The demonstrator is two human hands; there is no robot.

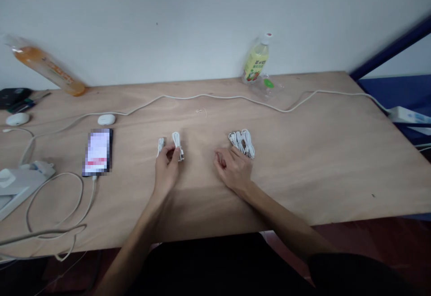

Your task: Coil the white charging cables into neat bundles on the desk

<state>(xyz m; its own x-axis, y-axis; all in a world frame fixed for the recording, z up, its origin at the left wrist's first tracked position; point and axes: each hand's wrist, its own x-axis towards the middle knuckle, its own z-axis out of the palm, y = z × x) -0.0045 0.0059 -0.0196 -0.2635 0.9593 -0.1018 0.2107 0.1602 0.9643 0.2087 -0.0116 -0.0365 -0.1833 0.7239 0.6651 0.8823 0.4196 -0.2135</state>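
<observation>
On the brown table (303, 161), 1 coiled white cable (176, 139) is being pinched between the thumb and fingers of the left hand (166, 166), beside another small cable bundle (160, 142). The right hand (235, 167) is being held with fingers curled inward, close to the clustered white cables (247, 141); whether anything is being gripped there cannot be told.

Phone screen (97, 151) illegibly blurred.

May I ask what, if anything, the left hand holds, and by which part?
The left hand touches the near end of a coiled white cable; whether it grips is unclear.
</observation>
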